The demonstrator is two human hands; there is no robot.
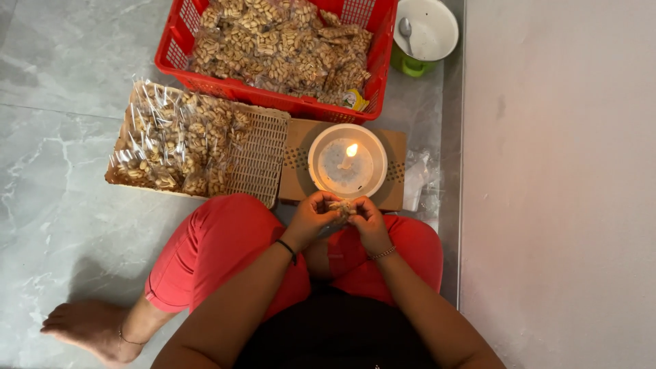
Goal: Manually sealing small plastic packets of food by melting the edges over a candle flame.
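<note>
Both hands, left hand [313, 215] and right hand [367, 217], pinch a small peanut packet [341, 206] closed beside the lit candle [349, 157], seemingly mid-seal.

Bright even light, soft shadows, perhaps slightly blurred

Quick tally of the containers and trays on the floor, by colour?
Red: 1, the red basket of peanut packets
Beige: 1, the beige tray
White: 2, the white bowl with the lit candle, and the white cup with a spoon
Total: 4
</note>
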